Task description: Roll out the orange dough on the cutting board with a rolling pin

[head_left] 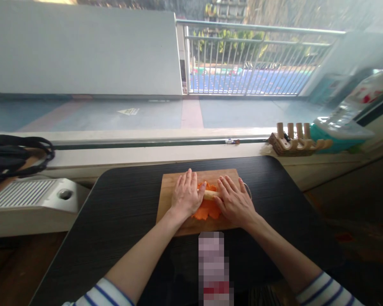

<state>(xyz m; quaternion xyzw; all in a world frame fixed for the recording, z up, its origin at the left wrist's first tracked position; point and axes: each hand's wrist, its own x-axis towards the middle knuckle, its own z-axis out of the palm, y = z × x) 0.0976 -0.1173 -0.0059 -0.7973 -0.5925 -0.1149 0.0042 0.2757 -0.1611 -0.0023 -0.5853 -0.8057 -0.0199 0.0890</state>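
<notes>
A light wooden rolling pin (211,195) lies crosswise over a flattened, ragged-edged orange sheet, dough-like (207,210), on a wooden cutting board (166,199). My left hand (187,196) rests flat over the pin's left end, its fingers stretched forward and its thumb by the pin. Over the other end lies my right hand (235,199), palm down with fingers extended and slightly apart. Both hands are open and touch the pin from above, hiding its ends. Part of the orange sheet is covered by the pin and hands.
The board lies on a dark table (124,208) with rounded corners, below a window sill (140,154). A metal ring (249,190) shows at the board's right. A wooden rack (290,144), a teal-and-white container (341,135) and a clear bottle (354,100) stand right; a black strap (41,146) lies left.
</notes>
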